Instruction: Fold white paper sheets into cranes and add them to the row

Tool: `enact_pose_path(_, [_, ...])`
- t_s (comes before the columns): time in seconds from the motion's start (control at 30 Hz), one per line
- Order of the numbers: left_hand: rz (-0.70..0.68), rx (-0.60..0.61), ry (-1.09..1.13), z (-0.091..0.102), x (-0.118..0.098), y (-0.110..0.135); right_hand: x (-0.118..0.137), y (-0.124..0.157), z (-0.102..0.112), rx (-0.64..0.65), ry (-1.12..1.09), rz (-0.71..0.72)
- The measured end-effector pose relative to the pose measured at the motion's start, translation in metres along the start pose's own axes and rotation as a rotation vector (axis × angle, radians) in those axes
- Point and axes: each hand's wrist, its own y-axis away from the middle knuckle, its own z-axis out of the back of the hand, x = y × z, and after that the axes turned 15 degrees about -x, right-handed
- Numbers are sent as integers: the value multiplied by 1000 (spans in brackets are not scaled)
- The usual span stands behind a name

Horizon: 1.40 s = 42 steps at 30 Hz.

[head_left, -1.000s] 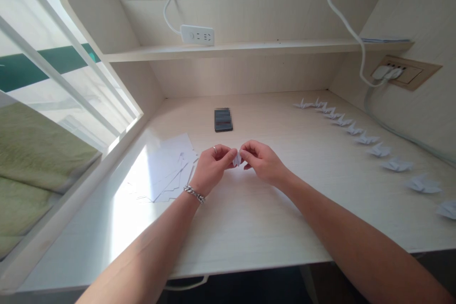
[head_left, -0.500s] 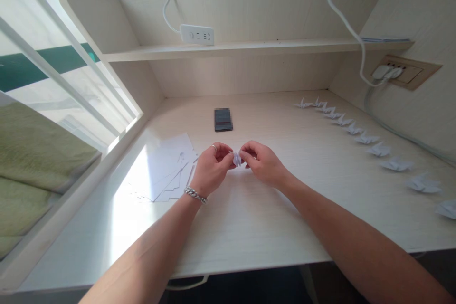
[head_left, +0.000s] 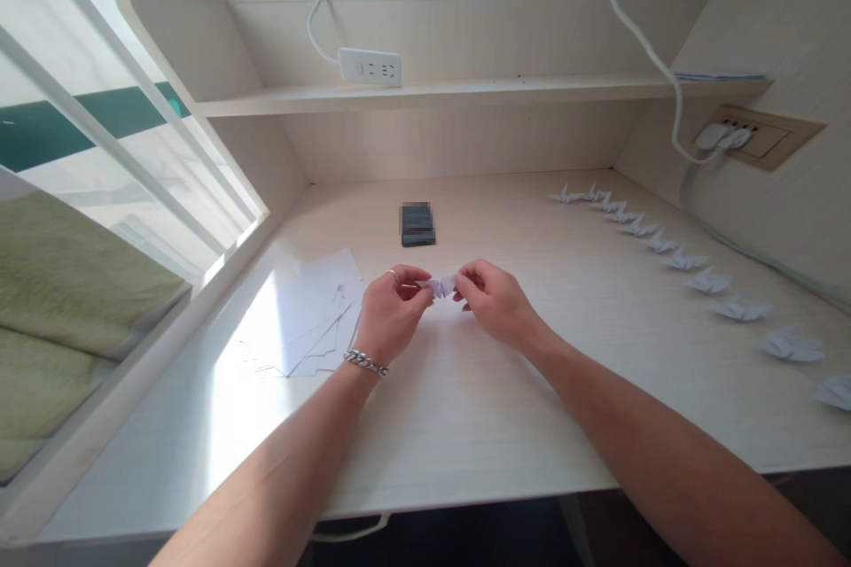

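Note:
A small folded white paper crane (head_left: 441, 287) is stretched between my two hands, a little above the desk. My left hand (head_left: 396, 306) pinches its left end between thumb and fingers; a ring and a chain bracelet are on this hand and wrist. The right end is pinched by my right hand (head_left: 495, 299). Fingers cover both tips of the paper. Along the right side of the desk stands a curved row of several finished paper cranes (head_left: 707, 280).
White paper sheets (head_left: 319, 283) lie left of my hands, partly in sunlight. Behind my hands rests a small dark object (head_left: 417, 224), blurred out. A shelf (head_left: 465, 92) carries a white power strip (head_left: 370, 67). A white cable (head_left: 638, 31) hangs to the wall socket (head_left: 764, 137).
My hands have drawn slightly apart, and the folded paper between them is spread wider and raised a little. The rest of the desk looks the same.

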Motion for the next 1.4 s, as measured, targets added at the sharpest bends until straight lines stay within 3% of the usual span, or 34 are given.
enact_pose_path(0.23, [-361, -4, -232, 0, -11, 10, 6, 4, 2, 82, 302, 171])
enact_pose_path(0.33, [-440, 26, -288, -1, -14, 13, 7, 5, 3, 138, 390, 192])
enact_pose_path(0.6, [-302, 117, -394, 0, -16, 10, 10, 4, 4, 162, 379, 222])
enact_pose_path(0.77, [-351, 258, -582, 1, -17, 8, 9, 3, 6, 187, 359, 229])
enact_pose_path(0.9, [-382, 332, -606, 2, -15, 6, 3, 1, 5, 217, 275, 193])
enact_pose_path(1.03, [-217, 389, -426, 5, -16, 3, 3, -2, 7, 352, -13, -85])
enact_pose_path(1.17, [147, 518, 19, 7, -19, 2, 8, -4, 14, 513, -328, -375])
enact_pose_path(1.27, [299, 522, 129, 5, -21, 4, 10, -5, 18, 537, -405, -416])
enact_pose_path(1.4, [303, 473, 83, 2, -20, 6, 9, -5, 18, 544, -440, -428])
